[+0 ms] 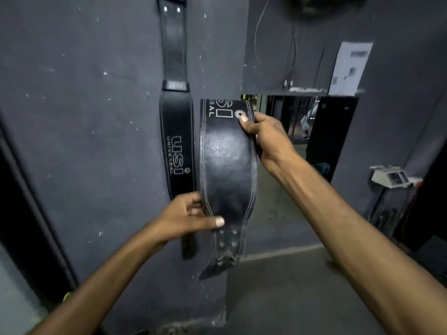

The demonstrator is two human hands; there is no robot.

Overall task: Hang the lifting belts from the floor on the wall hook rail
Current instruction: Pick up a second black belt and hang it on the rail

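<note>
Forearms: two, bare, reaching up from the lower edge.
Wall: dark grey, paint-flecked, filling the left half.
Floor: grey, lower right.
Hung belt: black leather with white "USI UNIVERSAL" print. It lies flat against the wall, and its upper end runs out of the top of the view, so its support is unseen.
Held belt: black leather with pale stitching, upright in the air just right of the hung belt and clear of the floor. Its holed tongue dangles below.
Right hand: grip closed on the held belt's upper right edge, thumb on the front beside a cog emblem.
Left hand: grip pinching the held belt's lower part, thumb across the front just above the holes, fingers behind.
Paper: white sheet on the wall, upper right.
Device: small, pale, on a stand at far right; kind unclear.
</note>
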